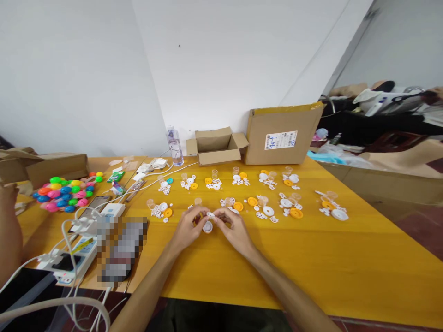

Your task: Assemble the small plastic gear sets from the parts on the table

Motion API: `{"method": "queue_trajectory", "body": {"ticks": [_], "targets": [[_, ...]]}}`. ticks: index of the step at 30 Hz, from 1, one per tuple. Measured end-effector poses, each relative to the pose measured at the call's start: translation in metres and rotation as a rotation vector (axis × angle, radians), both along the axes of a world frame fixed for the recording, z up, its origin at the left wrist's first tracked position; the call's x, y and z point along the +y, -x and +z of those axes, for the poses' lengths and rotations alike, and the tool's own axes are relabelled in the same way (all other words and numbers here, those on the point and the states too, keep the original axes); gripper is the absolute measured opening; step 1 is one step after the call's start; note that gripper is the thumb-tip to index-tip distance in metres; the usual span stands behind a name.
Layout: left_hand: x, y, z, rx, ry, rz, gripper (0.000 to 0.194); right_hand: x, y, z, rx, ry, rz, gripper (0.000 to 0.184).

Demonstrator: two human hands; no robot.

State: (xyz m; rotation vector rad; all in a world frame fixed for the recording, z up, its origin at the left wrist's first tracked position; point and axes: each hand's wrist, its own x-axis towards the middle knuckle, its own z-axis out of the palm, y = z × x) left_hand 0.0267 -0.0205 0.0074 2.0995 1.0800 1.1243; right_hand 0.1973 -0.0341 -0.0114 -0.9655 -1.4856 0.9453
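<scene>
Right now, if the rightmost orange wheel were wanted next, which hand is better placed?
Probably the right hand: it is nearer the orange wheel. The left hand is farther left. Both seem to hold a small white part, so the right may need freeing first.

I see the left forearm (152,279) and right forearm (285,283), both bare, slanting inward; the left grip (187,229) and right grip (236,229) nearly meet, fingers (226,211) curled, thumbs (222,224) bent in, fingertips pinching.
</scene>
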Motion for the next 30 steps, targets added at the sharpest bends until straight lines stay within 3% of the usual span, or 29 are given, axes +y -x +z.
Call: {"method": "queue_trajectory", "body": {"ticks": [8,30], "targets": [[-0.0007,-0.0008,0.0034,-0.011,-0.024,-0.005,0.013,-0.0008,-0.0005,0.0018,-0.011,-0.005,0.005,0.023],[-0.0032,-0.0042,0.0075,-0.057,0.123,-0.002,0.009,-0.0007,-0.0008,-0.0001,-0.027,-0.032,-0.010,0.019]]}}
